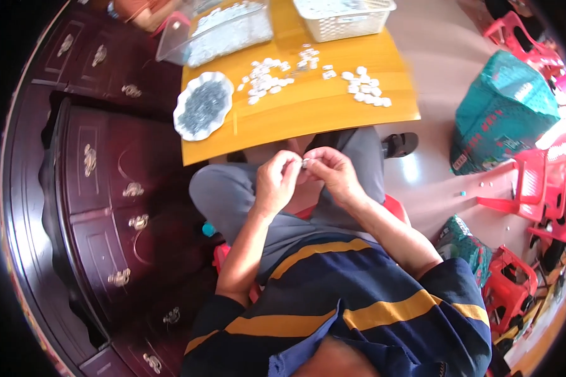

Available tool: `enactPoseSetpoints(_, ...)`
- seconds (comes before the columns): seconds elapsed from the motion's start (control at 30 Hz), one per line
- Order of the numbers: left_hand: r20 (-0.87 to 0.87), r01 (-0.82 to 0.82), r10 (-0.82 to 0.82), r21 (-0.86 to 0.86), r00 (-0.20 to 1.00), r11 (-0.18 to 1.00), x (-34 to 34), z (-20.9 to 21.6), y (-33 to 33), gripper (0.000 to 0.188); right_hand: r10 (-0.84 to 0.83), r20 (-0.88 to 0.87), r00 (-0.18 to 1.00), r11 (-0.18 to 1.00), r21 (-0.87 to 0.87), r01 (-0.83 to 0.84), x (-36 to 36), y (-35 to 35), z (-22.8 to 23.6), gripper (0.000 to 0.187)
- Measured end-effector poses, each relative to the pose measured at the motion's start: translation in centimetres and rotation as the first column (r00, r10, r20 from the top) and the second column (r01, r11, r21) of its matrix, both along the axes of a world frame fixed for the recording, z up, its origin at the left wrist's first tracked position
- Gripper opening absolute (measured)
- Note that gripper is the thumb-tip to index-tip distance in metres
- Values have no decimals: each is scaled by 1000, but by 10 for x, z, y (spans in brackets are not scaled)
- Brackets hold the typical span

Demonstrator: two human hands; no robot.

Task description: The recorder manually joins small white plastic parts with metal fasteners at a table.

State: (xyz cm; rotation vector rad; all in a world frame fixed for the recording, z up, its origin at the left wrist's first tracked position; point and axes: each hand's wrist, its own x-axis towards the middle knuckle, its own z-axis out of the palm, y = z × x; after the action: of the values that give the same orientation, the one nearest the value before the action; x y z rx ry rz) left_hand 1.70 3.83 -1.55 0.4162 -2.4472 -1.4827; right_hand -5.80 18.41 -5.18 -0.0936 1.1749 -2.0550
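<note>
Above my lap, just off the near edge of the table, my left hand [277, 183] and my right hand [338, 178] meet fingertip to fingertip. Both are closed in a pinch around a small pale piece [305, 163], mostly covered by the fingers; its kind is too small to make out. On the wooden table [302, 119] beyond lie loose groups of small white pieces, one heap [265, 80] near the middle and another group [366, 88] to the right. A white scalloped dish [181, 117] at the left holds many small greyish, glassy-looking bits.
A clear plastic bin [229, 50] and a white basket [349, 28] stand at the table's far side. Dark drawers [94, 157] line the left. On the right are a teal bag [500, 119] and red plastic chairs [541, 182]. Another person's arm [154, 16] shows at top left.
</note>
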Motion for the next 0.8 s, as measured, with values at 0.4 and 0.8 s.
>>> enactPoseSetpoints(0.4, -7, 32, -31, 40, 999, 999, 7, -14, 5, 7, -20, -159, 987, 997, 68, 31, 10, -1, -10, 6)
enactPoseSetpoints(0.8, -15, 33, -35, -85, 999, 996, 4, -5, 8, 5, -16, -219, 976, 992, 118, 43, 8, -2, -3, 9)
